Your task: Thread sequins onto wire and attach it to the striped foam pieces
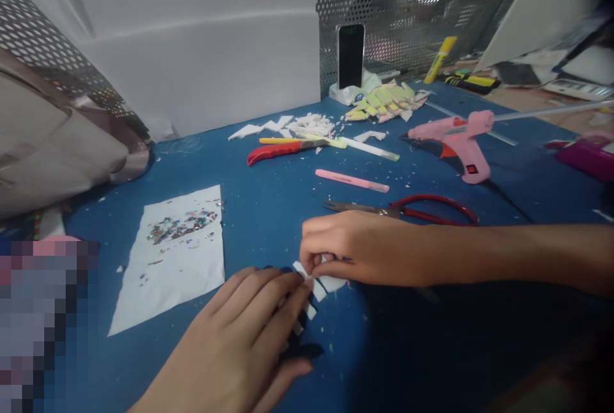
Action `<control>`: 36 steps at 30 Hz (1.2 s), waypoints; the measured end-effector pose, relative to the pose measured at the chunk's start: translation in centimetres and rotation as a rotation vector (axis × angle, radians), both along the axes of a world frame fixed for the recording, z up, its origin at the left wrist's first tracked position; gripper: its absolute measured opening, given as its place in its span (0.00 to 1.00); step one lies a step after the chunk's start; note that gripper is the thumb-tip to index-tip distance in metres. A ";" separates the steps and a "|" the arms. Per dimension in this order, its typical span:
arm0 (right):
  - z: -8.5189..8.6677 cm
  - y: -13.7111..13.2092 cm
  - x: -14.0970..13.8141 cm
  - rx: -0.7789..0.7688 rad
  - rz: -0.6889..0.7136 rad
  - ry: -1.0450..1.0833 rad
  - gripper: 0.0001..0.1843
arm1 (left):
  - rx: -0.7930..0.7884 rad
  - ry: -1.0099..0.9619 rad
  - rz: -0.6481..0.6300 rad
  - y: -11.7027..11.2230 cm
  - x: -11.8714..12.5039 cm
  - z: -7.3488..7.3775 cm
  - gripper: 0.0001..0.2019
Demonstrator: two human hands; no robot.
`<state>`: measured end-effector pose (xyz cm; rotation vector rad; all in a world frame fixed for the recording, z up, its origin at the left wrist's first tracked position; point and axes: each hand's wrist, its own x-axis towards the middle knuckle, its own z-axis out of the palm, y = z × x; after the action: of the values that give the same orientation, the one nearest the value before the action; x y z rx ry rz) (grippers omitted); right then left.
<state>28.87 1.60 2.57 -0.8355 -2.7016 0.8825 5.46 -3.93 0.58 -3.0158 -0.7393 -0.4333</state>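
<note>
My left hand point(249, 330) lies flat on the blue table, its fingers stretched out over a row of short white strips point(311, 311), partly covering them. My right hand point(340, 247) is closed in a pinch, its fingertips on a white strip point(317, 290) right beside my left fingertips. A rounded white piece point(334, 283) shows under the right hand, mostly hidden. Just beyond that hand lie scissors point(432, 207) with red handles and pointed blades. Farther off is a pink capped pen point(352, 180).
White paper point(192, 285) with glitter bits lies at left. Beyond are a red-handled cutter point(275, 152), white scraps point(311, 124) and yellow-green pieces point(386, 103). A pink glue gun point(463, 138) stands at right. A phone point(351, 55) leans upright against the mesh partition point(336, 4).
</note>
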 end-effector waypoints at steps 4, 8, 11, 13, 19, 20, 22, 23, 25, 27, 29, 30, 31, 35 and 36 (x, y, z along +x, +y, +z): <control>-0.2 -0.2 0.1 0.001 0.005 0.002 0.04 | 0.037 0.007 -0.007 -0.2 0.2 0.4 0.21; 0.1 -0.4 0.1 0.010 0.018 -0.021 0.06 | 0.056 -0.022 -0.008 -0.2 0.2 0.3 0.19; 0.2 -0.5 0.0 0.032 0.014 -0.040 0.04 | 0.066 -0.069 0.010 -0.2 0.2 0.2 0.18; 0.2 -0.5 -0.1 0.036 0.008 -0.038 0.04 | 0.068 -0.070 0.010 -0.2 0.2 0.2 0.18; 0.2 -0.3 -0.1 0.028 0.016 -0.031 0.04 | 0.070 -0.061 -0.001 -0.2 0.2 0.3 0.18; 0.3 -0.2 0.0 0.024 0.026 -0.029 0.04 | 0.072 -0.058 -0.002 -0.2 0.3 0.3 0.18; 0.4 -0.2 0.0 0.015 0.053 -0.025 0.04 | 0.075 -0.053 0.000 -0.2 0.3 0.4 0.18; 0.4 -0.2 0.0 0.013 0.063 -0.028 0.04 | 0.076 -0.051 0.001 -0.2 0.3 0.4 0.18; 0.5 -0.2 0.0 0.016 0.071 -0.039 0.05 | 0.076 -0.051 0.005 -0.2 0.3 0.4 0.18; 0.5 -0.3 -0.2 0.024 0.070 -0.056 0.04 | 0.080 -0.054 0.004 -0.2 0.3 0.4 0.18; 0.4 -0.4 -0.3 0.040 0.071 -0.064 0.05 | 0.087 -0.056 0.001 -0.3 0.3 0.3 0.17; 0.3 -0.5 -0.3 0.052 0.070 -0.067 0.05 | 0.092 -0.058 0.001 -0.3 0.3 0.2 0.17; 0.1 -0.5 -0.4 0.064 0.066 -0.069 0.05 | 0.093 -0.056 0.001 -0.3 0.3 0.2 0.17; -0.6 -0.5 -0.3 0.102 0.050 -0.079 0.05 | 0.094 -0.053 0.001 -0.3 0.4 0.2 0.17; -0.7 -0.4 -0.2 0.112 0.045 -0.085 0.05 | 0.095 -0.053 -0.004 -0.3 0.5 0.2 0.17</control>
<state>28.66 1.16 1.85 -0.8095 -2.8233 0.7126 5.92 -4.27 0.76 -2.9285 -0.6951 -0.5340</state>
